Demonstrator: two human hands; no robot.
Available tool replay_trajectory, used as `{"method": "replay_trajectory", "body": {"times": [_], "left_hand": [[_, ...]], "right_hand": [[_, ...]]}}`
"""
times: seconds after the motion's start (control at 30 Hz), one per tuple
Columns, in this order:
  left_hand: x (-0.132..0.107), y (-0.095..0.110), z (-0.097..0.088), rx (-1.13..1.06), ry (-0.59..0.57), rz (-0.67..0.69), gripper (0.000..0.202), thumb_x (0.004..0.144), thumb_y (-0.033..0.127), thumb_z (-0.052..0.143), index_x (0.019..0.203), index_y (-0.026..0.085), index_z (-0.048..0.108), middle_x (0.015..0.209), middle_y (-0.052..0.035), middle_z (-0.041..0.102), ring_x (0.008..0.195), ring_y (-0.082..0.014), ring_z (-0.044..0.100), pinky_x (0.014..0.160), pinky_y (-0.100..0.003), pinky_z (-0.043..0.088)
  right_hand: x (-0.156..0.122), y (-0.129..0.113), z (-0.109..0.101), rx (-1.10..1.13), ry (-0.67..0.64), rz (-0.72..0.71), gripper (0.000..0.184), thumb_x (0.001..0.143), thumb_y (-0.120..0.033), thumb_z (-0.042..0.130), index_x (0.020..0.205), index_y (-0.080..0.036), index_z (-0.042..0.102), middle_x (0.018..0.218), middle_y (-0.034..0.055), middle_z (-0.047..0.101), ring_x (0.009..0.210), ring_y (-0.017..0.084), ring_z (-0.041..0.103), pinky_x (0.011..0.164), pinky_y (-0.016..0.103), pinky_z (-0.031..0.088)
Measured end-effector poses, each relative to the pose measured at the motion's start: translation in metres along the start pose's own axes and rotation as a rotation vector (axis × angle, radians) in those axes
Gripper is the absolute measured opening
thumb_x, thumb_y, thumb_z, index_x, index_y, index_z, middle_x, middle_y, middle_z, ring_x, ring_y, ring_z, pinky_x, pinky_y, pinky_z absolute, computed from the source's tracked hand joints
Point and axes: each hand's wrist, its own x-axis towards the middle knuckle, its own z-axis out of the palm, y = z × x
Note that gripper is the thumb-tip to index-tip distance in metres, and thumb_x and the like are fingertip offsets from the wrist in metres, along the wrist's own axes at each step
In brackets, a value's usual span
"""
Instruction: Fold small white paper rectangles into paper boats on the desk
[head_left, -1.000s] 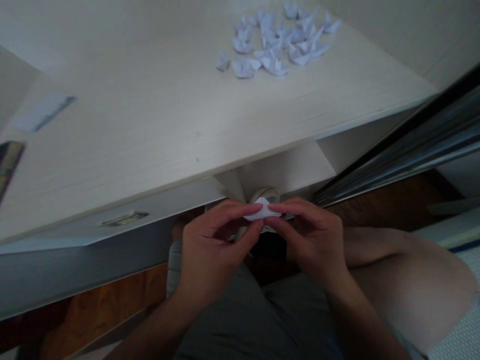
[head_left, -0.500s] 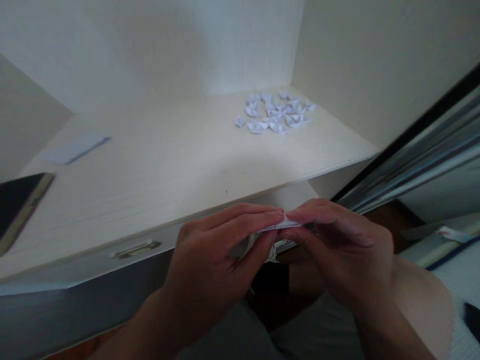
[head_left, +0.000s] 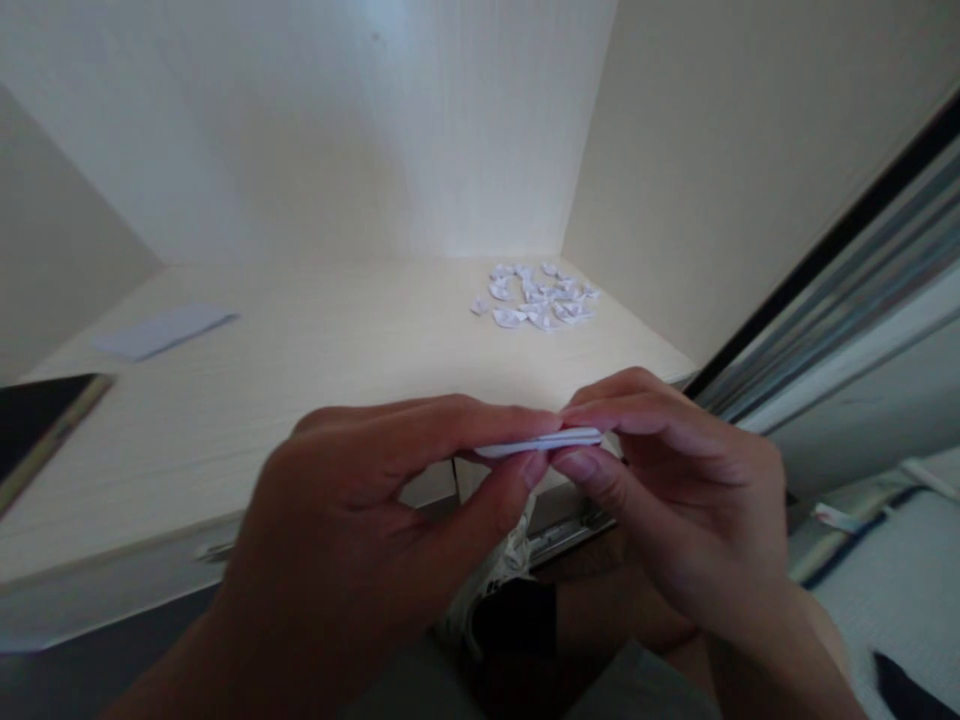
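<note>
Head view: the left hand (head_left: pixel 360 530) and the right hand (head_left: pixel 675 490) are both pinching a small flat folded white paper piece (head_left: pixel 540 442) at frame centre; uneven pressure could be skewing its crease.

No word, label, brand or number could be read. The folded paper (head_left: pixel 540 443) pinched between the left hand (head_left: pixel 360 520) and right hand (head_left: pixel 675 500) showed plain white. The paper slip (head_left: pixel 165 330) and dark screen (head_left: pixel 37 420), well left of the left hand, showed no legible marks.
</note>
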Motion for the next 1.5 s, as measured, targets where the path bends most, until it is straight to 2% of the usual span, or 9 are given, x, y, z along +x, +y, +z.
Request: {"method": "replay_trajectory", "body": {"times": [0.23, 0.43, 0.7, 0.93, 1.1, 1.3, 1.5], "left_hand": [[-0.003, 0.003, -0.004, -0.05, -0.002, -0.062, 0.017, 0.084, 0.02, 0.076, 0.089, 0.036, 0.08, 0.083, 0.0121, 0.081, 0.065, -0.0104, 0.073, 0.066, -0.019, 0.059], [-0.009, 0.0, -0.007, -0.046, -0.02, -0.041, 0.021, 0.085, 0.021, 0.078, 0.094, 0.039, 0.079, 0.086, 0.0128, 0.082, 0.068, -0.0086, 0.074, 0.063, -0.014, 0.056], [-0.005, -0.001, -0.008, -0.052, -0.052, -0.004, 0.02, 0.086, 0.025, 0.079, 0.095, 0.042, 0.079, 0.086, 0.0137, 0.082, 0.067, -0.0071, 0.074, 0.062, -0.011, 0.056], [-0.003, 0.001, -0.009, -0.048, -0.102, -0.012, 0.02, 0.085, 0.026, 0.078, 0.094, 0.043, 0.08, 0.083, 0.0153, 0.081, 0.064, -0.0074, 0.074, 0.06, -0.012, 0.056], [-0.002, 0.001, -0.01, -0.022, -0.112, 0.015, 0.02, 0.086, 0.026, 0.077, 0.094, 0.043, 0.08, 0.083, 0.0142, 0.081, 0.065, -0.0078, 0.074, 0.061, -0.014, 0.055], [-0.004, -0.001, -0.009, 0.064, -0.15, 0.056, 0.015, 0.09, 0.027, 0.072, 0.096, 0.041, 0.076, 0.083, 0.0148, 0.08, 0.067, -0.0081, 0.073, 0.069, -0.016, 0.056], [-0.006, 0.001, -0.004, 0.057, -0.113, 0.139, 0.021, 0.091, 0.025, 0.072, 0.106, 0.04, 0.072, 0.094, 0.0127, 0.081, 0.077, -0.0097, 0.076, 0.071, -0.017, 0.057]], "right_hand": [[-0.003, -0.007, 0.008, 0.042, 0.039, -0.009, 0.014, 0.087, -0.009, 0.077, 0.099, -0.016, 0.079, 0.09, 0.007, 0.074, 0.083, 0.018, 0.07, 0.07, 0.032, 0.057], [-0.005, -0.008, 0.01, 0.057, 0.08, -0.033, 0.016, 0.084, -0.006, 0.078, 0.097, -0.015, 0.081, 0.089, 0.0075, 0.077, 0.082, 0.017, 0.072, 0.068, 0.03, 0.059], [-0.007, -0.008, 0.007, 0.098, 0.138, -0.048, 0.022, 0.08, -0.002, 0.081, 0.097, -0.016, 0.082, 0.088, 0.0062, 0.079, 0.081, 0.016, 0.074, 0.069, 0.027, 0.061], [-0.01, -0.007, 0.002, 0.107, 0.105, -0.059, 0.031, 0.076, 0.005, 0.08, 0.097, -0.017, 0.083, 0.089, 0.0051, 0.081, 0.08, 0.014, 0.075, 0.071, 0.023, 0.062], [-0.006, -0.009, 0.0, 0.075, 0.068, -0.098, 0.028, 0.076, 0.003, 0.083, 0.096, -0.017, 0.083, 0.086, 0.005, 0.082, 0.077, 0.012, 0.076, 0.068, 0.02, 0.063], [-0.005, -0.009, -0.001, 0.001, 0.061, -0.168, 0.025, 0.077, -0.002, 0.085, 0.097, -0.018, 0.083, 0.085, 0.0048, 0.082, 0.074, 0.013, 0.076, 0.065, 0.021, 0.062], [-0.009, -0.007, -0.001, 0.018, 0.1, -0.216, 0.035, 0.08, -0.006, 0.084, 0.109, -0.025, 0.082, 0.087, 0.0027, 0.083, 0.075, 0.018, 0.076, 0.063, 0.031, 0.064]]}}
